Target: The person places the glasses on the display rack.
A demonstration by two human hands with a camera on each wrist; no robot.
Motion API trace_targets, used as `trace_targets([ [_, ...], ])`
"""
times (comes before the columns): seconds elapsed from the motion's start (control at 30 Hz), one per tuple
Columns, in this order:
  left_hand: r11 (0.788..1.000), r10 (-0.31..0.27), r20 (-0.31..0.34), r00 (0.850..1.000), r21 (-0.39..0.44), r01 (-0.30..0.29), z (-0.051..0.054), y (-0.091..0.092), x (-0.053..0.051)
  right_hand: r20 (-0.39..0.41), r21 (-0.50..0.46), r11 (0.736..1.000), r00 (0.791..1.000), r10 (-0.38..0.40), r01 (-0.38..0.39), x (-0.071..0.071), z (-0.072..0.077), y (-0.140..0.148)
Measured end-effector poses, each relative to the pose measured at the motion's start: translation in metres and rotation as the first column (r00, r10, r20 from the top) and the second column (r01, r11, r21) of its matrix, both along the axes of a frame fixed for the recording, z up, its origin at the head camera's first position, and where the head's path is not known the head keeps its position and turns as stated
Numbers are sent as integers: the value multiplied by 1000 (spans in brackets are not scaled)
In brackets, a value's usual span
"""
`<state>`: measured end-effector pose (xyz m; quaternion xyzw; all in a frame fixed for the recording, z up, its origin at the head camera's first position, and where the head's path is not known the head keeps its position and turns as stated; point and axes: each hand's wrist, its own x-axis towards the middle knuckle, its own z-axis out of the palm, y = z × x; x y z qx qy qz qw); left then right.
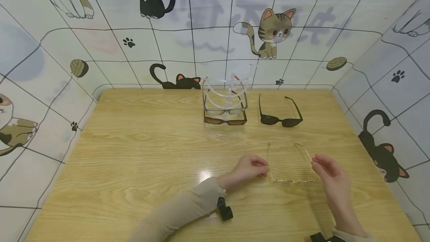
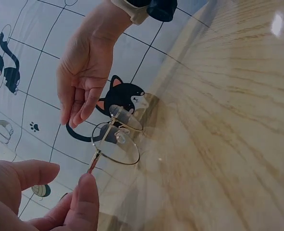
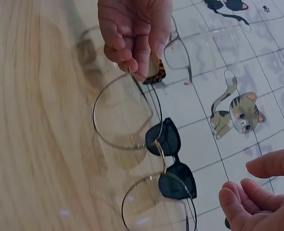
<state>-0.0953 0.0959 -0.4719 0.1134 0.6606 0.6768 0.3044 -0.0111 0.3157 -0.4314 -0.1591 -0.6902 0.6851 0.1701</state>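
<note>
A pair of thin gold-rimmed eyeglasses point(image 1: 293, 181) rests on the table with its temples unfolded and pointing away from me. My left hand point(image 1: 250, 167) is at its left hinge; in the left wrist view the fingertips touch the temple by the hinge point(image 2: 97, 154), while the thumb stands apart. On the other side, my right hand point(image 1: 336, 176) hovers by the right temple. Its fingers are loosely bent and hold nothing, and the left wrist view shows a gap between that hand point(image 2: 86, 72) and the frame.
Black sunglasses point(image 1: 280, 121) lie unfolded behind the eyeglasses. Left of them, a clear display stand point(image 1: 229, 96) bears brown-framed glasses point(image 1: 220, 121) below grey-framed ones point(image 1: 215, 112). Cat-patterned walls point(image 1: 208, 44) enclose the wooden table point(image 1: 144, 145) at the back and sides.
</note>
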Motion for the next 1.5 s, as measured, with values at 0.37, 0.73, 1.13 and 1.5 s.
trace_targets([
  [0.37, 996, 63, 91, 994, -66, -57, -4, 14, 3, 195, 460, 888, 973, -119, 17, -4, -71, 61],
  [0.73, 994, 88, 164, 983, -72, -77, -4, 23, 1, 313, 543, 835, 944, -104, -88, 2, -52, 49],
  [1.13, 994, 108, 195, 975, -47, -101, -4, 26, 3, 322, 577, 811, 940, -113, -100, -4, -87, 73],
  [1.5, 990, 76, 199, 977, 100, -98, 10, 11, -1, 308, 373, 919, 951, 7, -127, 1, -27, 34],
])
